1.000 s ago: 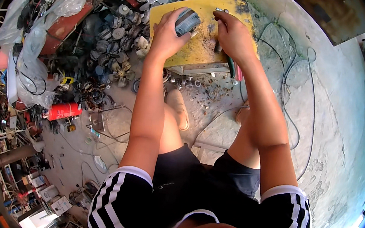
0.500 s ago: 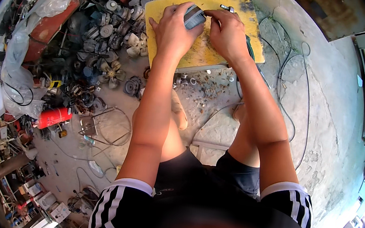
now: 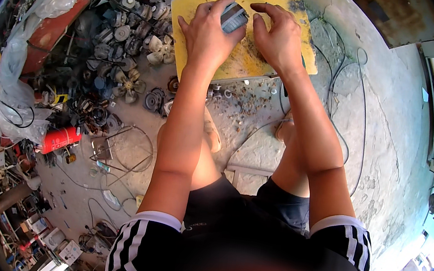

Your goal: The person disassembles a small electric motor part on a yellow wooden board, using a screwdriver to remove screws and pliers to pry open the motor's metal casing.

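Clasping a grey part (image 3: 234,18), left hand (image 3: 210,26) palm-down near right hand (image 3: 281,39) with thumb and forefinger spread

Parts pile (image 3: 122,33) on flr (image 3: 358,131), L of brd (image 3: 245,63).
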Tool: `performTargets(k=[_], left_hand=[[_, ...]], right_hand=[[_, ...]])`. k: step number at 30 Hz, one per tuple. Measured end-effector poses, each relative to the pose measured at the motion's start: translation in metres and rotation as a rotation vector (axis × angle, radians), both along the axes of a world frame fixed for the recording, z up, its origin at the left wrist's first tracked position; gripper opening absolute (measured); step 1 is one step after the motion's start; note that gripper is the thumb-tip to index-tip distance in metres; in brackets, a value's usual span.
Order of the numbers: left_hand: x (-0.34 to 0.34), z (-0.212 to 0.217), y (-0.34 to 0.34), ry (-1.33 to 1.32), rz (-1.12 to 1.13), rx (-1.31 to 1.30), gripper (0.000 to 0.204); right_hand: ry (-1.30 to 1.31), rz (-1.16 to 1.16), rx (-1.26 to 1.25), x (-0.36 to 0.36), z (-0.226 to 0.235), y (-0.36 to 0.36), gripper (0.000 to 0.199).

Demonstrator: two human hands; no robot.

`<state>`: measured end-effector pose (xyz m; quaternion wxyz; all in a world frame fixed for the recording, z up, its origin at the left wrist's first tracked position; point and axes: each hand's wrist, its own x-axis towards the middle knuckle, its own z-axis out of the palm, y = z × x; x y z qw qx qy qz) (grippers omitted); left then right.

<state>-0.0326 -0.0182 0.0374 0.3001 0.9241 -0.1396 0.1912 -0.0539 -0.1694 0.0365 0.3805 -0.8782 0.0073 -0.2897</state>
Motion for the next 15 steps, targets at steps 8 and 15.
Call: performTargets(k=[8, 15], left_hand=[[0.0013, -0.0030, 0.0000, -0.019, -0.016, -0.023, 0.055], [0.0021, -0.0038, 0.0019, -0.002, -0.011, -0.014, 0.057]], right_hand=[[0.039, 0.038, 0.006, -0.0010, -0.0033, -0.0034, 0.029], [-0.047, 0.043, -0.007, -0.0003, -0.0028, -0.0040, 0.032]])
